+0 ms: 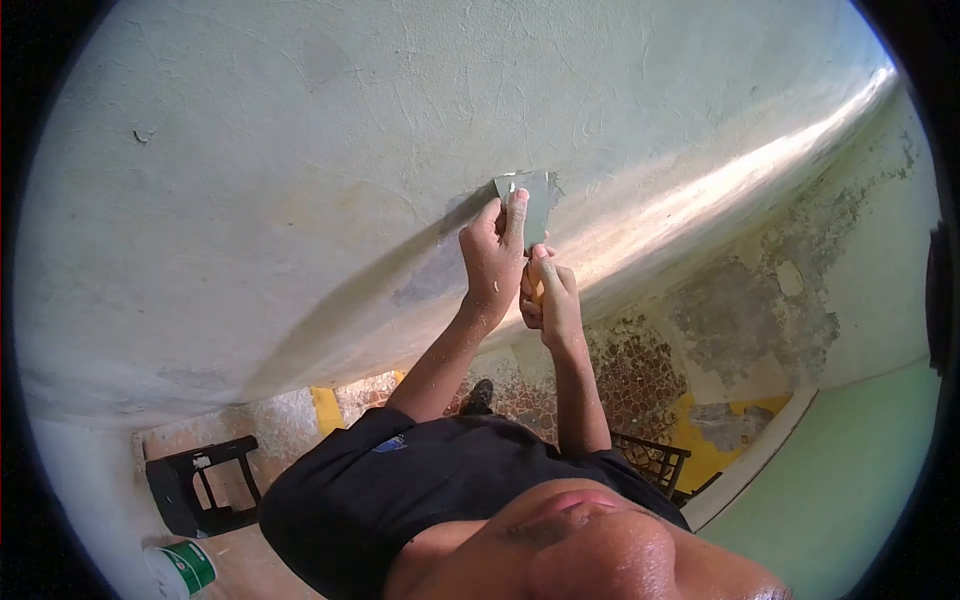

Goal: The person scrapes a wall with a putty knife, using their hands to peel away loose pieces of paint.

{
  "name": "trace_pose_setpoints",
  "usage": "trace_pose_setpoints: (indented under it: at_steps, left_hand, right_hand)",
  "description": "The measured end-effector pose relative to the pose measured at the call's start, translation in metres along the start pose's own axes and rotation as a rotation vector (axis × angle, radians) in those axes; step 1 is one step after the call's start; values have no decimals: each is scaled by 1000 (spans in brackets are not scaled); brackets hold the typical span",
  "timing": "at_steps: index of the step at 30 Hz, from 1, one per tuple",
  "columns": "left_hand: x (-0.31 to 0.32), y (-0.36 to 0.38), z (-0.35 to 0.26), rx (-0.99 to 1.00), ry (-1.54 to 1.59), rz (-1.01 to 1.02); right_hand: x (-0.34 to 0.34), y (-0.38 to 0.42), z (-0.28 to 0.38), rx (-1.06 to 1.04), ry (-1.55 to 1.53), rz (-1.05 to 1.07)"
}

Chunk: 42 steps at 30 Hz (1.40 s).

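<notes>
A scraper (537, 215) with a flat grey blade and an orange-yellow handle is held up against the wall (330, 110), its edge at the peeling paint. My left hand (490, 255) grips the blade from its left side, thumb lying along the face and fingers behind. Closed around the handle is my right hand (552, 295), just below and to the right. White specks of dust cling to both hands and forearms. Around the blade, bare grey patches (435, 275) show where paint is gone.
A black plastic stool (205, 485) lies at the lower left near a white and green bucket (185, 568). Dark metal furniture (652, 462) stands at the lower right. Paint debris covers the patterned floor (635, 375). The right wall (735, 315) has a large peeled area.
</notes>
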<state>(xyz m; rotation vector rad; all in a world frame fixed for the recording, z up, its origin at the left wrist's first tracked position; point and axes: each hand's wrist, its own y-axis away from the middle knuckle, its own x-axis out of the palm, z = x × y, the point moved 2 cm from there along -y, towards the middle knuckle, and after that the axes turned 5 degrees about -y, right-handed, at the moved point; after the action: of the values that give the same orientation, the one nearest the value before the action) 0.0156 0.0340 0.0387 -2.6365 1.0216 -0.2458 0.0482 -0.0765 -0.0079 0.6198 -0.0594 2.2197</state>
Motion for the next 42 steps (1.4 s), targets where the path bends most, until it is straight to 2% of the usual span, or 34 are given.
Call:
trace_pose_setpoints:
  at_steps: [2,6,8,9,10,14,16,17,19,23,25,26,28,29,32,37,42]
  left_hand:
    - [1,6,3,-28,55,16]
    - [-8,16,23,-34,-45,29]
    - [-12,21,-1,-35,-57,34]
    - [-8,19,10,-71,124,4]
    - [-9,16,4,-70,120,2]
    - [-14,1,-13,-16,-11,15]
    - [-17,1,-13,38,-229,7]
    - [-14,3,-17,37,-230,6]
    - [-7,7,-27,-17,-44,-41]
    - [6,-6,-26,50,1,13]
    - [12,-18,-45,25,-30,58]
    - [16,-23,-50,19,-57,109]
    - [17,-23,-46,56,-75,100]
    - [17,-19,-41,50,-104,98]
    - [10,-3,-18,31,-111,65]
    - [-16,19,3,-61,-3,-9]
    - [-30,22,3,-72,-10,-18]
  right_hand:
    - [0,7,-2,26,-11,-26]
    - [-4,11,-12,57,14,-22]
    - [-2,8,-11,53,33,-14]
    - [1,6,-9,40,28,-6]
    - [5,6,-5,30,22,3]
    - [19,6,10,51,-1,7]
    - [16,6,6,14,-27,7]
    - [15,5,3,15,-27,8]
    - [15,2,-1,-45,-66,-14]
    - [40,-7,-2,-140,-157,-34]
    - [58,-22,6,-405,-338,-332]
    - [51,-21,9,-407,-333,-329]
    - [29,-18,15,-102,-265,-5]
    - [21,-17,13,-72,-244,68]
    - [26,-4,2,-35,-192,-48]
    - [21,9,-22,67,-102,-24]
    - [30,10,-23,35,20,-23]
